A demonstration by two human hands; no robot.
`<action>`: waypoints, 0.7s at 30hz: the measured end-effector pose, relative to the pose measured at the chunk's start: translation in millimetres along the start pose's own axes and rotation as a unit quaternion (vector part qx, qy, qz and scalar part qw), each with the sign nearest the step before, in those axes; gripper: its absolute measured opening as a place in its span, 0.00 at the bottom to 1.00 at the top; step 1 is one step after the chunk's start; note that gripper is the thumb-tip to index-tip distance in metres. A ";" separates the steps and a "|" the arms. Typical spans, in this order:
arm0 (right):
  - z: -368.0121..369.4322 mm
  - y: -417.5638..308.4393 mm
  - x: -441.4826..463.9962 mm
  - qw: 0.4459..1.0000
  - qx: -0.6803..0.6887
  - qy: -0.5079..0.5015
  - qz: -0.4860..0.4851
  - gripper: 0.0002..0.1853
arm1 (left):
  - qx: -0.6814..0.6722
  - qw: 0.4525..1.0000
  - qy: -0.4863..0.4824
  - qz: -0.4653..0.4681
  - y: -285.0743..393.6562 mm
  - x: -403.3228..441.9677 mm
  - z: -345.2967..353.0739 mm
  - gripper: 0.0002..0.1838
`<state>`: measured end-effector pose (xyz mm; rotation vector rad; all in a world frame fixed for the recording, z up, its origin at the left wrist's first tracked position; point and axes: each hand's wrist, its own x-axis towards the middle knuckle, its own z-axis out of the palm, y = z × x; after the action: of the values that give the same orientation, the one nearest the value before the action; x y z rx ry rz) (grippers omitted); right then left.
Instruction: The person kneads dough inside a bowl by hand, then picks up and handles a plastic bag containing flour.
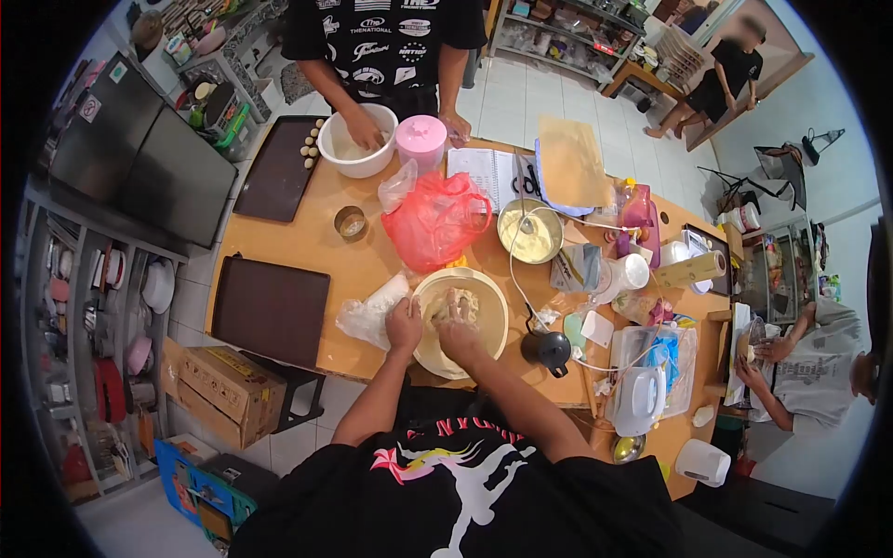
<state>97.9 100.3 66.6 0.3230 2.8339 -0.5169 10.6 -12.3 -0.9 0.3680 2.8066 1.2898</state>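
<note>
A cream-coloured bowl (497,316) stands near the front edge of the table, with pale, crumbly dough (466,303) inside. At its left rim, my left hand (403,325) is closed on the bowl. My right hand (458,333) reaches into the bowl, its dough-smeared fingers curled into the dough and partly hiding it. Just left of the bowl lies a clear plastic bag (372,312). Behind the bowl sits a red plastic bag (433,223).
Across the table a person's hand (365,130) is inside a white bowl (356,165). Dark trays (270,312) lie at left. A metal bowl of pale mixture (531,240), a black-lidded jug (547,352), cords and containers crowd the right. Another person (809,372) works at far right.
</note>
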 end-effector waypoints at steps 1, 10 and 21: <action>5.8 -0.6 -8.5 0.999 0.004 0.042 -0.009 0.19 | -0.007 1.000 -0.010 -0.007 -0.4 -1.6 -0.6 0.18; 14.0 31.9 -11.1 0.980 0.127 0.072 0.136 0.18 | -0.013 0.999 -0.028 -0.024 -4.8 -0.4 5.2 0.19; 66.2 80.2 68.5 0.831 0.436 0.058 0.342 0.28 | -0.020 1.000 -0.016 -0.006 -0.8 1.4 3.6 0.18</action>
<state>66.7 160.8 -37.6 1.4757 2.1189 -1.5833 9.6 -9.8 -3.8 0.3674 2.7480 1.3226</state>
